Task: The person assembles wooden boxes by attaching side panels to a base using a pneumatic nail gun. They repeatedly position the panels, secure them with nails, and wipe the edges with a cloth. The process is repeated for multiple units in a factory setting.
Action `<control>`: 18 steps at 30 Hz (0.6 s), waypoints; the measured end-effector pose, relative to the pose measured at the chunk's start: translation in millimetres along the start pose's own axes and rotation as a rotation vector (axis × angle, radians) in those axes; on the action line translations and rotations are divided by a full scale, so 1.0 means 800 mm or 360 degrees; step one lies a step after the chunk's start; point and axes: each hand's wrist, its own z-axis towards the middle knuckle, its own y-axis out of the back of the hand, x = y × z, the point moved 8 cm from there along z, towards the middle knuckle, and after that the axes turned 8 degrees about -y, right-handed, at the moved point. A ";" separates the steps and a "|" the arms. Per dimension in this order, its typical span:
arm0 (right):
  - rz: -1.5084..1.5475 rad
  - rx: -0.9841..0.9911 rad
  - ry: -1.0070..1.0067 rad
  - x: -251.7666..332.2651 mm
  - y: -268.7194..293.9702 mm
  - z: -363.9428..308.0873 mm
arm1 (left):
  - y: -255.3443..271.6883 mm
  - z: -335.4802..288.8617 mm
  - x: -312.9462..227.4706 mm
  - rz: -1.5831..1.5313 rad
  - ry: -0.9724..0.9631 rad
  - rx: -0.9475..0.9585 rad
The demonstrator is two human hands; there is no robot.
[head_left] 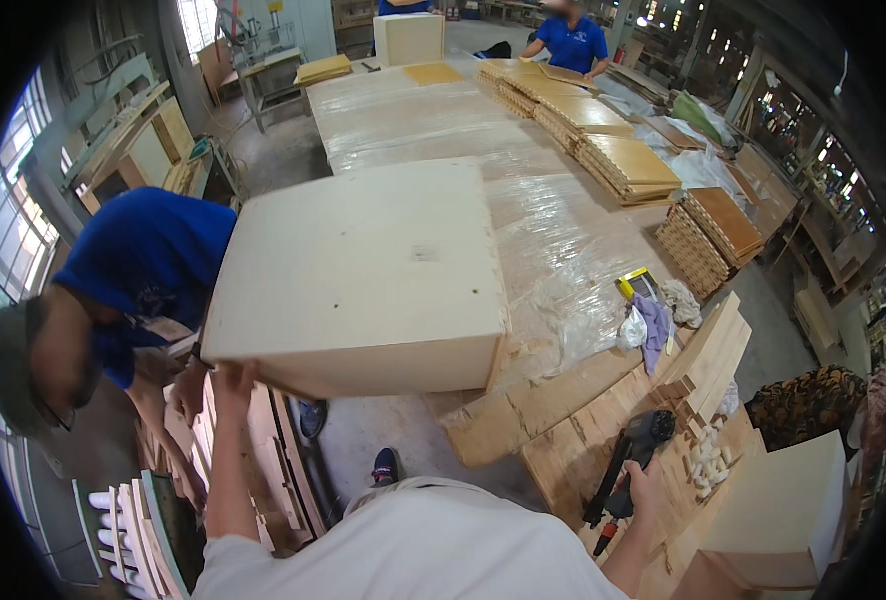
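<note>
A large pale wooden box (363, 270) lies on the plastic-wrapped table in front of me, its near side hanging past the table's edge. At its near left corner my left hand (233, 385) grips the lower edge, fingers partly hidden by the panel. My right hand (645, 488) is wrapped round the handle of a black nail gun (631, 458), which rests on or just over a wooden worktop (573, 455) to my right. A co-worker in a blue shirt (148, 265) bends at the box's left side, one hand (191, 390) close to my left hand.
Small pale wooden pieces (708, 465) and stacked boards (708, 350) lie beyond the nail gun. A purple cloth (653, 325) is near them. Stacked panels (623, 165) line the table's right side. Another pale box (783, 510) stands at lower right; wooden strips (143, 530) at lower left.
</note>
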 end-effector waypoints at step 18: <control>-0.0019 0.0136 0.0037 0.017 0.020 0.024 | -0.394 -0.177 -0.462 -0.0295 -0.1566 0.0905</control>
